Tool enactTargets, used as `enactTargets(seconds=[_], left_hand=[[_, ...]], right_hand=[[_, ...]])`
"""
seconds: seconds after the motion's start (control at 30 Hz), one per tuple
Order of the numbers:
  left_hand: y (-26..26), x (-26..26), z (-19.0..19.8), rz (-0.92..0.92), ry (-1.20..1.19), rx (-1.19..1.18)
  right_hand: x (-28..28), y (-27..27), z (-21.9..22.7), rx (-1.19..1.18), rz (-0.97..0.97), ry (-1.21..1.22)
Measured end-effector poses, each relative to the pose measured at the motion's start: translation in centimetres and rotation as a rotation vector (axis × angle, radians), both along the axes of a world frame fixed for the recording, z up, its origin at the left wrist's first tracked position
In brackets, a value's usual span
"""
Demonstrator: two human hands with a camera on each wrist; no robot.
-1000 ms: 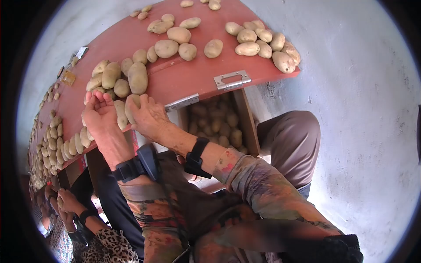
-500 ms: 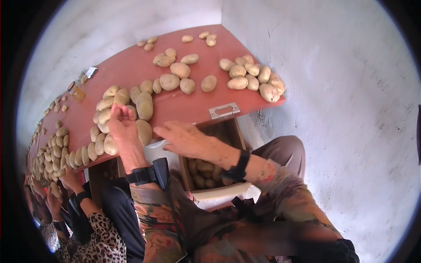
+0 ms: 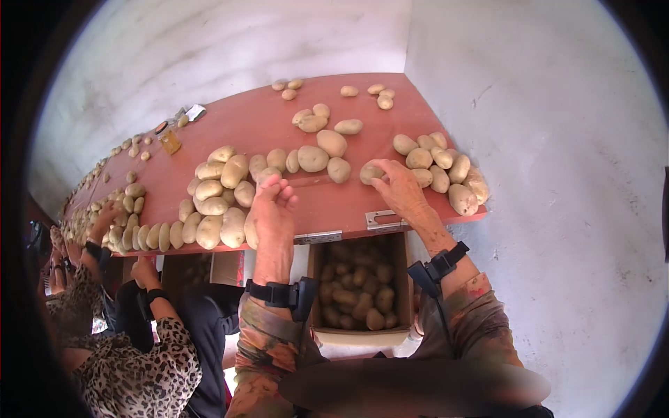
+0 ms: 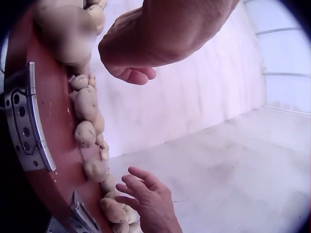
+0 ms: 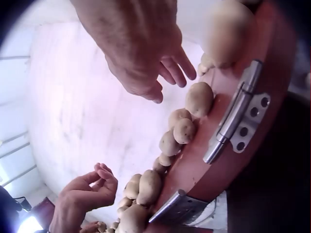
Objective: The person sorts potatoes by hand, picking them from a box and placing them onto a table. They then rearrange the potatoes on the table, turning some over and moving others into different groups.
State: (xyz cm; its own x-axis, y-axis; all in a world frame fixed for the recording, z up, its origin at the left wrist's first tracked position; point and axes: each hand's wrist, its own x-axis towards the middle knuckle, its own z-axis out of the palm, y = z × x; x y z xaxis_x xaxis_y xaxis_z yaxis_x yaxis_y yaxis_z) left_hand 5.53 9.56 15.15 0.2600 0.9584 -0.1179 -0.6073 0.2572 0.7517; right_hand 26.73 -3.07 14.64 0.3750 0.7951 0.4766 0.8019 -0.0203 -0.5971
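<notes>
My right hand [image 3: 405,194] reaches over the table, its fingertips close to a single potato [image 3: 368,173] beside the right-hand pile. In the right wrist view the fingers point down toward this potato [image 5: 199,99], spread and with a gap to it. My left hand [image 3: 274,212] hovers palm up by the front edge, fingers loosely bent and nothing in them. Just left of it, a row of potatoes [image 3: 233,227] stands side by side along the edge, with a larger heap [image 3: 209,189] behind. The left hand partly hides the row's last potato.
The red table [image 3: 341,202] has two metal hinges [image 3: 385,220] at its front edge. Below, between my knees, stands a cardboard box [image 3: 362,338] of potatoes. A person in leopard print [image 3: 150,362] works at left. A white wall [image 3: 543,174] bounds the right.
My right hand has let go of a potato at the end of the edge row and swung right to the lone potato. The left hand stays beside the row. The head view has tilted up.
</notes>
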Motion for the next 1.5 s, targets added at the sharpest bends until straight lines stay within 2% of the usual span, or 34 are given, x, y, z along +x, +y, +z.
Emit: enactTargets(seconds=[0.13,0.23,0.33,0.5,0.73,0.83,0.9,0.97,1.03,1.1,1.13,1.2,1.23,1.3,1.5], left_hand=[[-0.6,1.8,-1.0,-0.051,0.023,-0.018],[-1.5,2.9,-1.6,-0.063,0.031,-0.049],[-2.3,3.8,-1.9,-0.088,0.037,-0.079],[-2.8,4.4,-2.7,-0.127,0.055,-0.11],[-3.6,4.7,-3.0,-0.199,0.082,-0.128],[-3.9,4.5,-2.8,-0.236,0.082,-0.144],[-3.5,3.9,-2.6,-0.208,0.055,-0.144],[-2.6,3.1,-2.1,-0.183,0.031,-0.141],[-1.0,1.7,-1.7,-0.067,-0.025,-0.093],[0.7,-0.2,-1.2,0.012,-0.072,-0.016],[1.2,-0.8,-0.7,0.01,-0.067,-0.027],[1.7,-1.9,0.6,0.184,-0.083,-0.037],[1.7,-2.3,1.0,0.189,-0.077,-0.04],[1.9,-3.0,1.5,0.284,-0.102,-0.025],[2.4,-3.9,1.2,0.297,-0.104,-0.01]], right_hand=[[0.9,1.4,0.0,0.092,0.012,-0.057],[0.6,2.3,0.1,0.075,-0.04,-0.039],[0.7,2.8,-0.6,0.12,-0.086,-0.118],[0.8,3.7,-1.7,-0.028,-0.147,-0.291],[1.0,4.8,-3.9,-0.14,-0.11,-0.309],[0.9,5.5,-4.2,-0.153,-0.156,-0.37],[1.3,6.3,-3.5,-0.358,-0.175,-0.241],[1.0,6.3,-3.0,-0.383,-0.186,-0.224],[0.5,6.1,-2.1,-0.417,-0.2,-0.203],[-0.1,6.2,-1.4,-0.429,0.019,-0.038],[-0.7,6.1,-1.0,-0.44,0.018,-0.031],[-2.3,6.4,-0.3,-0.33,0.27,0.117],[-2.9,6.6,-0.4,-0.334,0.276,0.122],[-4.2,7.2,-0.2,-0.324,0.425,0.145],[-6.7,7.6,0.3,-0.329,0.5,0.171]])
